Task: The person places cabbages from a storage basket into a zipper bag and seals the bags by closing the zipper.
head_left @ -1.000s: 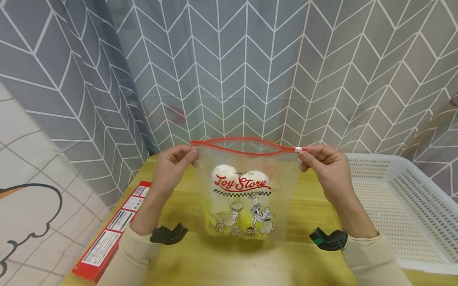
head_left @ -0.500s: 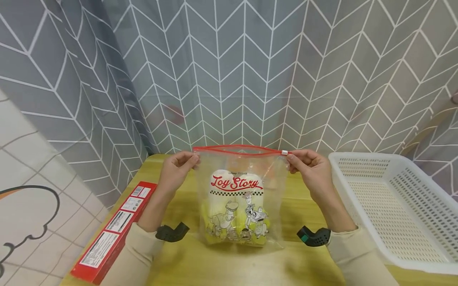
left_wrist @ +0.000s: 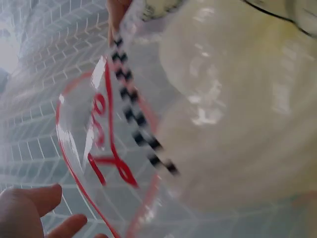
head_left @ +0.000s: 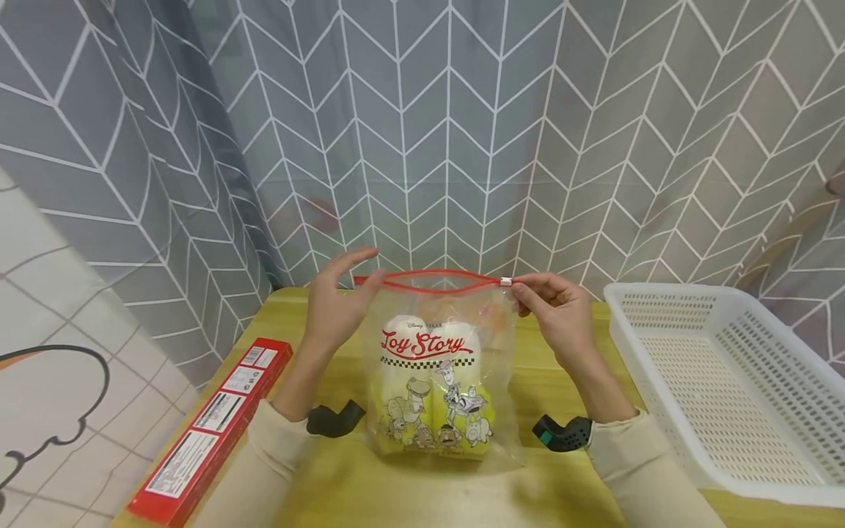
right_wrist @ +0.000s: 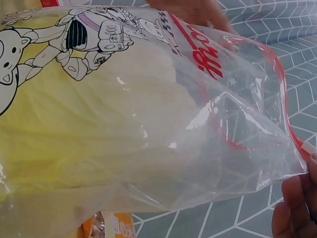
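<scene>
Zip bag (head_left: 439,367), upright mid-counter (head_left: 343,491), pale yellow contents inside: right hand (head_left: 551,312) pinches the slider end, left hand (head_left: 337,308) spread loose at the far corner; risk—unheld corner sags, slider jams, bag topples toward the front edge.

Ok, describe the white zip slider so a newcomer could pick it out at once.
Start at the yellow table before the grey chevron curtain, where the clear printed bag stands between both hands. Follow its red zip strip to the end by the right hand. The slider is the small white tab there, the only white piece on that red line.
</scene>
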Motion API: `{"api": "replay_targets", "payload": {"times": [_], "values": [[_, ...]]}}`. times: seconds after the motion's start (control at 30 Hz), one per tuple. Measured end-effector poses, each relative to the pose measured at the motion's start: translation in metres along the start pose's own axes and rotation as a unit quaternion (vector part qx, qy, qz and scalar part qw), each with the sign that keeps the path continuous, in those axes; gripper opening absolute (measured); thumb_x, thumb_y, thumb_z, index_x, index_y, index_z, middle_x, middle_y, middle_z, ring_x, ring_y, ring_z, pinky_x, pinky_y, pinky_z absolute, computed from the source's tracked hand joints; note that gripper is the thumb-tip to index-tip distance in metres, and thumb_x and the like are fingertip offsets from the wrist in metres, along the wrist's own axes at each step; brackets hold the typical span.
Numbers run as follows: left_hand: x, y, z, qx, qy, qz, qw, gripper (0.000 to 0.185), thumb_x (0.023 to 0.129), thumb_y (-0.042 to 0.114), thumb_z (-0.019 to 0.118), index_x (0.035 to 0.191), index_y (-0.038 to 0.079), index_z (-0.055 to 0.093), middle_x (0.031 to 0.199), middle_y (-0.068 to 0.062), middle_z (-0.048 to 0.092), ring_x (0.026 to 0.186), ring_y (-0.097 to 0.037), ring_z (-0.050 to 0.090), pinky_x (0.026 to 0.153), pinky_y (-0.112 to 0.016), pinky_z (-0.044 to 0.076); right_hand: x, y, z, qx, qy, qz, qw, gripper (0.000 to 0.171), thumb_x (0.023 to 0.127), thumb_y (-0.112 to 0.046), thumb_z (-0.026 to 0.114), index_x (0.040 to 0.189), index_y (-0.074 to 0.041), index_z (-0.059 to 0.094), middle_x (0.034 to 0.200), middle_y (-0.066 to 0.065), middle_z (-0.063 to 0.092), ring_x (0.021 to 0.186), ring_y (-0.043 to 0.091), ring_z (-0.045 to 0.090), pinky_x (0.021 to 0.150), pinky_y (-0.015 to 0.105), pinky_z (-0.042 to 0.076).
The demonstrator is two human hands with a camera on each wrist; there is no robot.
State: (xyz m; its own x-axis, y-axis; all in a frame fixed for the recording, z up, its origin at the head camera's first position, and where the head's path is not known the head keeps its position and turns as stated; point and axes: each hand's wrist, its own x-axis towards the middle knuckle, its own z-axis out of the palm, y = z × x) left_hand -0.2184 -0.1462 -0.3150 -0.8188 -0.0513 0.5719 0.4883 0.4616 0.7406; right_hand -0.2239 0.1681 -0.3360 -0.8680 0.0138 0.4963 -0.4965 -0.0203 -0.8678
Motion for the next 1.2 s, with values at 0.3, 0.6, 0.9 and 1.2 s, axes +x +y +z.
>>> {"api": "replay_targets", "payload": {"times": [0.3, 0.6, 0.9, 1.2], "values": [[0.013, 0.041, 0.036, 0.074, -0.151, 0.147, 0.9748, 0.032, 0.095, 0.028, 0.071, 0.122, 0.012, 0.074, 0.132, -0.007, 0.070, 0.138, -0.029, 0.052, 0.121, -0.053, 0.034, -0.001, 0.003, 0.004, -0.020, -0.027, -0.004, 0.999, 0.020, 0.095, -0.006, 0.069, 0.104, 0.012, 0.069, 0.078, -0.010, 0.075, 0.060, 0.008, 0.063, 0.062, 0.020, 0.057], [0.022, 0.064, 0.064, 0.143, -0.216, 0.197, 0.9457, 0.038, 0.092, 0.038, 0.075, 0.124, 0.018, 0.073, 0.124, 0.003, 0.074, 0.124, -0.017, 0.062, 0.112, -0.042, 0.045, -0.002, 0.003, 0.003, -0.019, -0.034, -0.004, 0.999, 0.020, 0.095, -0.005, 0.069, 0.104, 0.013, 0.068, 0.076, -0.008, 0.074, 0.058, 0.009, 0.063, 0.061, 0.021, 0.057], [0.033, 0.070, 0.073, 0.157, -0.308, 0.134, 0.9286, 0.039, 0.098, 0.028, 0.069, 0.134, 0.013, 0.067, 0.135, -0.002, 0.069, 0.131, -0.021, 0.060, 0.112, -0.039, 0.048, -0.003, 0.002, 0.003, -0.006, -0.049, -0.004, 0.999, 0.020, 0.095, -0.004, 0.068, 0.104, 0.014, 0.068, 0.078, -0.008, 0.075, 0.058, 0.009, 0.065, 0.062, 0.022, 0.059], [0.039, 0.056, 0.083, 0.077, -0.348, 0.116, 0.9270, 0.021, 0.095, 0.024, 0.073, 0.113, 0.013, 0.077, 0.109, 0.001, 0.078, 0.101, -0.014, 0.070, 0.092, -0.033, 0.057, -0.005, 0.001, 0.002, -0.008, -0.067, 0.009, 0.998, 0.019, 0.095, -0.005, 0.069, 0.103, 0.012, 0.069, 0.080, -0.007, 0.075, 0.059, 0.010, 0.066, 0.063, 0.023, 0.060]]}}
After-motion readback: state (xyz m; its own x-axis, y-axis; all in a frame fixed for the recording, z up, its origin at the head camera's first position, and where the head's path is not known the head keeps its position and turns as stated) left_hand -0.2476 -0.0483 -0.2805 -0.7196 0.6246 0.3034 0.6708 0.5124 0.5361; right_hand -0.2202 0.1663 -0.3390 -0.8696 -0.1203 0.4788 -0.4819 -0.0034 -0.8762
